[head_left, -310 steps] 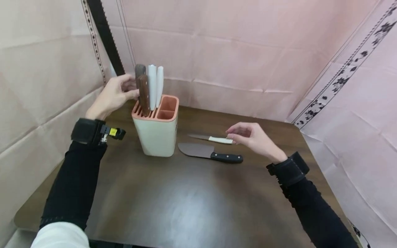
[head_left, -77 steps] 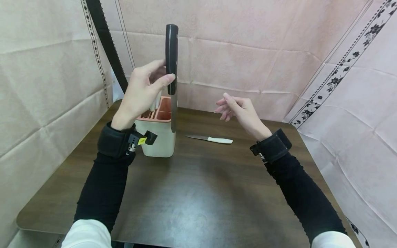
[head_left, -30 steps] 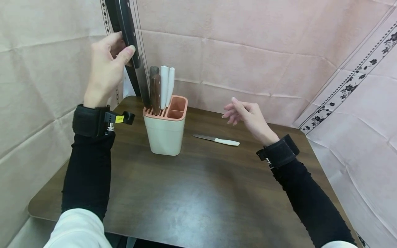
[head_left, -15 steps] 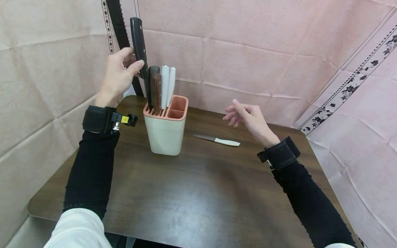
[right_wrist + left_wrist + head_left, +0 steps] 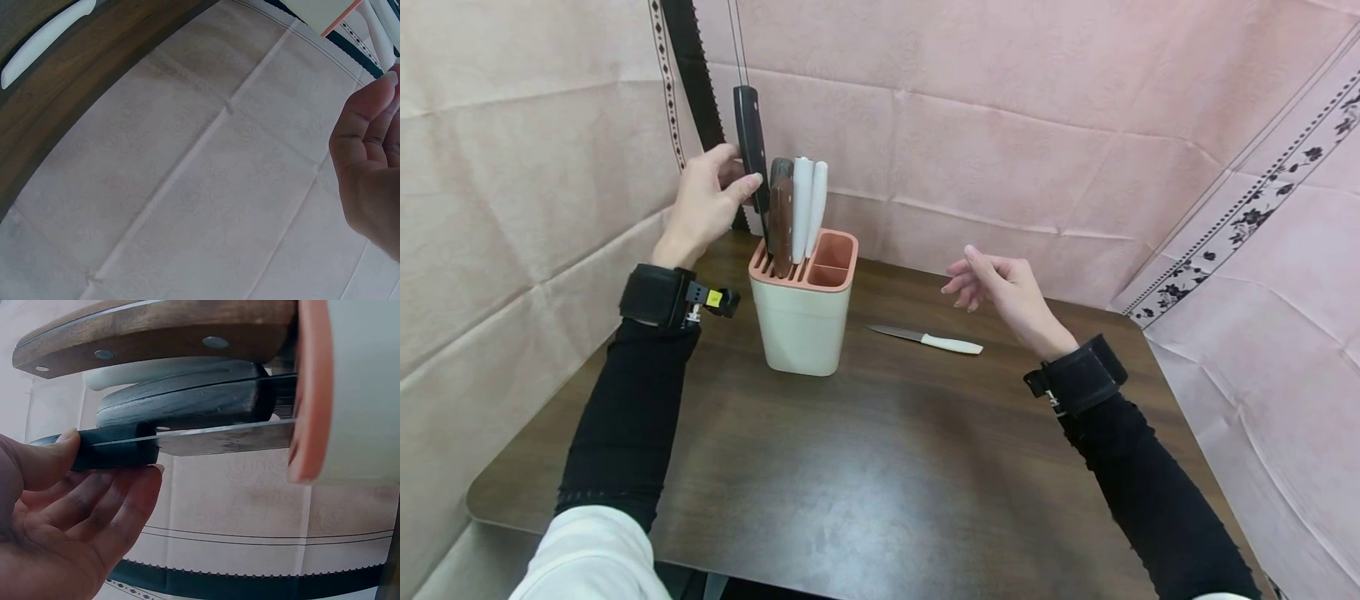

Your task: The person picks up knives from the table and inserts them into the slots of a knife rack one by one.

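Note:
My left hand [image 5: 703,200] pinches the black handle of a broad kitchen knife [image 5: 750,133] between thumb and fingers. The knife stands handle up, slightly tilted, at the left slots of a pale green knife holder [image 5: 802,329] with an orange top. In the left wrist view, part of its blade [image 5: 228,439] shows between handle and orange rim; the tip is hidden inside. A paring knife [image 5: 952,343] with a white handle lies on the table. My right hand [image 5: 1011,292] hovers above and right of it, fingers loosely bent, holding nothing.
Beside the held knife, a brown wooden-handled knife [image 5: 782,221], a dark-handled one [image 5: 782,168] and two white-handled ones [image 5: 802,200] stand in the holder. Two square compartments [image 5: 833,250] are at its right. Cloth walls [image 5: 1000,125] border the brown table [image 5: 865,467].
The black-handled knife lay on the table earlier; my left hand lifted it upright, carried it left, then lowered it into the holder. My right hand rose away from the paring knife.

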Tool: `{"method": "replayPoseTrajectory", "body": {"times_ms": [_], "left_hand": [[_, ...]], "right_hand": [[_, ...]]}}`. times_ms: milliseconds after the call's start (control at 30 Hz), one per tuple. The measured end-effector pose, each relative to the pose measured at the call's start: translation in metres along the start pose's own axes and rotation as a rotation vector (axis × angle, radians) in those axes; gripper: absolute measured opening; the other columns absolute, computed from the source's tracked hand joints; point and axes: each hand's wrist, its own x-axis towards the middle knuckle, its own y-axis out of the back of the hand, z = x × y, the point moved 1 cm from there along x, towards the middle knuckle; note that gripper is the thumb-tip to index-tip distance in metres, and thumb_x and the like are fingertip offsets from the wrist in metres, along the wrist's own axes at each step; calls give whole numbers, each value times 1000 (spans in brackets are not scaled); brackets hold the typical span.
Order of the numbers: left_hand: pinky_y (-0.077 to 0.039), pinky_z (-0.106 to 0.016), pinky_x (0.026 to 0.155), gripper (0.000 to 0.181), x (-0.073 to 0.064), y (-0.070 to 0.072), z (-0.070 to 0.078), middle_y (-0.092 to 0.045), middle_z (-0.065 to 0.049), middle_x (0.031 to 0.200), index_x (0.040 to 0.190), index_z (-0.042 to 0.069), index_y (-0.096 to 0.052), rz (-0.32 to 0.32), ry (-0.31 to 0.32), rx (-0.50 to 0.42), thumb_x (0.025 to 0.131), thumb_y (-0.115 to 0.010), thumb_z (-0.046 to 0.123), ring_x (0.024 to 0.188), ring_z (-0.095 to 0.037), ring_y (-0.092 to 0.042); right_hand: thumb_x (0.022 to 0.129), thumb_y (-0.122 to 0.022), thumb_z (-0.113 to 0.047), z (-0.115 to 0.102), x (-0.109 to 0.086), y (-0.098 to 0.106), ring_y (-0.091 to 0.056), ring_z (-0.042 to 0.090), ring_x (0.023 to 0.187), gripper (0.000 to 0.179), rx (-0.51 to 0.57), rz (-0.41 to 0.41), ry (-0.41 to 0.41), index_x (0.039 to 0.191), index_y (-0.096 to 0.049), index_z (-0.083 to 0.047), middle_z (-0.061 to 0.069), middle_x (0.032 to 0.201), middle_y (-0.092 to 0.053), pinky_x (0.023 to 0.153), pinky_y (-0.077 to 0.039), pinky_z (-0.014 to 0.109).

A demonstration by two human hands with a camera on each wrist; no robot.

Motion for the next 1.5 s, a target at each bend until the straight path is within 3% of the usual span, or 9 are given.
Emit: {"method": "replayPoseTrajectory", "body": {"times_ms": [267,433,700,1000,1300,1500], "left_hand": [[-48,-21,77,33,-10,3,1,-65,-19,112,130,6,-54,3,-35,30,99,-53,16,85,-11,-61],[-49,-22,79,36,-19,5,-3,-66,-19,113,133,8,-54,-27,-45,37,99,-54,18,84,-7,-62],[-44,-20,76,40,-31,7,-8,-66,-16,112,134,10,-52,-94,-27,53,97,-58,24,94,-19,-63],[-44,-46,97,48,-39,8,-14,-61,-19,124,136,5,-49,-191,8,82,95,-62,26,117,-32,-57],[-45,-45,93,32,-41,8,-18,-64,-18,118,122,3,-56,-231,-64,118,96,-61,20,111,-31,-60],[-45,-47,97,33,-40,9,-16,-63,-17,123,125,4,-55,-270,-77,123,97,-59,21,116,-30,-59]], "right_hand": [[102,-44,-40,4,-1,-1,-66,21,67,47,3,-1,0,106,-69,0,7,85,-75,61,-53,30],[102,-44,-39,6,0,-1,-66,22,67,46,-1,-7,-9,106,-69,-1,10,87,-75,61,-53,30],[102,-44,-39,4,0,-2,-66,22,68,45,5,-17,-10,106,-69,-1,6,86,-75,61,-53,29],[102,-44,-40,5,-3,-2,-66,18,67,46,15,-23,-12,107,-69,-1,6,87,-75,63,-54,32],[102,-44,-38,9,-3,-3,-67,19,68,46,13,-23,-34,108,-68,0,8,88,-75,64,-54,31],[102,-44,-39,10,-2,-3,-66,19,67,45,25,-17,-37,107,-69,-1,10,88,-74,63,-54,31]]}}
